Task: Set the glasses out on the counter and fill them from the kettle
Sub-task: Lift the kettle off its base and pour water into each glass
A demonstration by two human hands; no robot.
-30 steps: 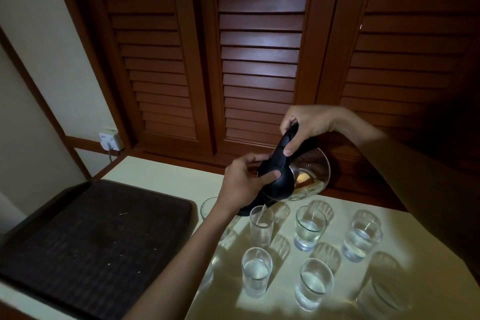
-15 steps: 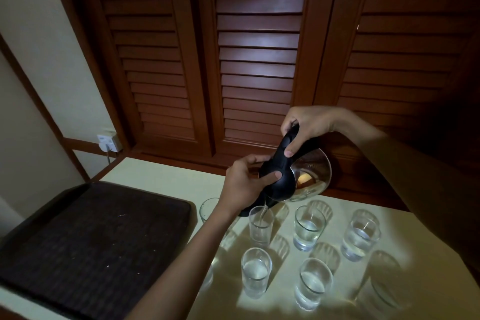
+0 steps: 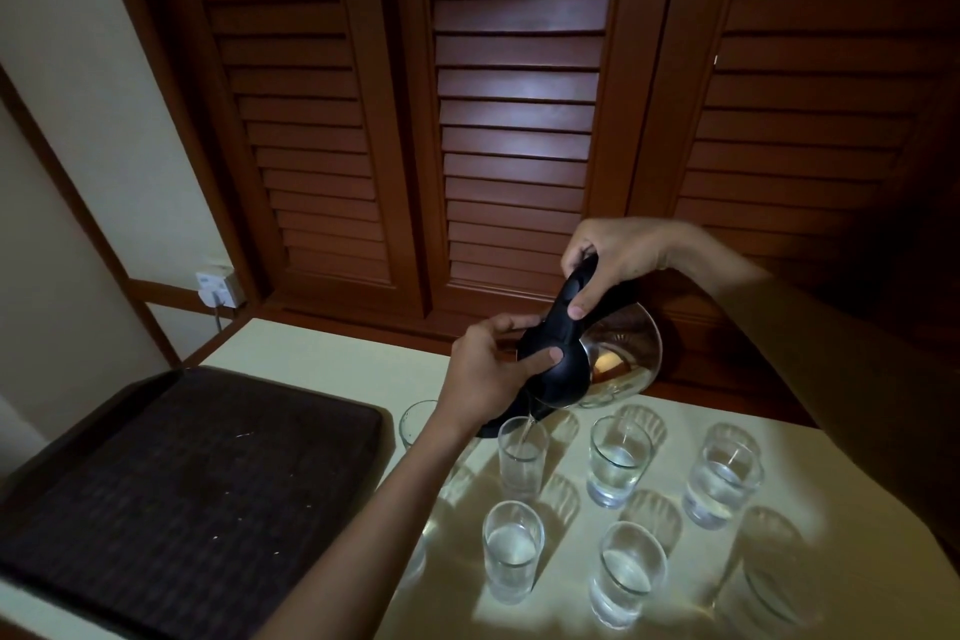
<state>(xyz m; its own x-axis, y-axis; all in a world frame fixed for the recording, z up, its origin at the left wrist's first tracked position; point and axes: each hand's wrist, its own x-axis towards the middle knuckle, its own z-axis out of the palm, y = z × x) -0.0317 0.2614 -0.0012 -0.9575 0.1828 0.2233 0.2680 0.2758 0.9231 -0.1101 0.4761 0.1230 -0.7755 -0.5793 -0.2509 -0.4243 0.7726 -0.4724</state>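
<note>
A glass kettle (image 3: 621,359) with a black lid and handle hangs tilted over the cream counter (image 3: 332,364). My right hand (image 3: 608,255) grips the handle from above. My left hand (image 3: 488,369) holds the black lid end near the spout. A thin stream of water falls into a clear glass (image 3: 521,457) right under the spout. Several other glasses stand around it, among them water-filled ones at the back (image 3: 618,463), the right (image 3: 722,476) and the front (image 3: 511,551). Another glass (image 3: 415,421) is partly hidden behind my left forearm.
A dark woven tray (image 3: 182,494) lies on the counter to the left. Brown louvred doors (image 3: 519,120) rise just behind the counter. A wall socket with a plug (image 3: 218,288) sits at the back left. The kettle's black base (image 3: 493,429) peeks out under my left wrist.
The kettle stays tilted over the same glass and keeps pouring; the water in that glass has risen a little. Both hands hold their places.
</note>
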